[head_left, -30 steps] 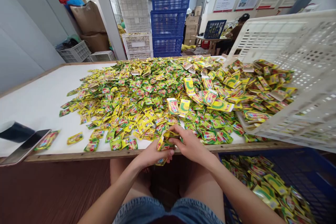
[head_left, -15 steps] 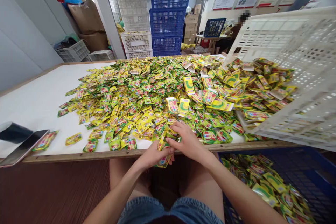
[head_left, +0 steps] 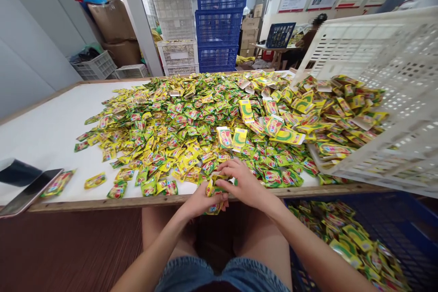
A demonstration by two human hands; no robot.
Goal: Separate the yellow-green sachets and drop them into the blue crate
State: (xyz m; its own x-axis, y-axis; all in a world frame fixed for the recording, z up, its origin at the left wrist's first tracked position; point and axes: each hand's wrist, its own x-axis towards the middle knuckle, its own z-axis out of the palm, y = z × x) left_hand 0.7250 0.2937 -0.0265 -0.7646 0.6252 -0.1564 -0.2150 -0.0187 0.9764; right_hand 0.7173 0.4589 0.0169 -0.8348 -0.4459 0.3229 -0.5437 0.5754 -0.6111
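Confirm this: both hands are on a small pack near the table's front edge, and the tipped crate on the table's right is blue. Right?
Not quite: the head view shows the tipped crate is white. The left hand and right hand are indeed on a small pack near the table's front edge.

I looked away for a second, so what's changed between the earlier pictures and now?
More of the small yellow package shows below the left hand, and the right hand has shifted slightly at its top. The left hand kept its hold; no letting-go shows. The packet heap, white crate and phone stayed put.
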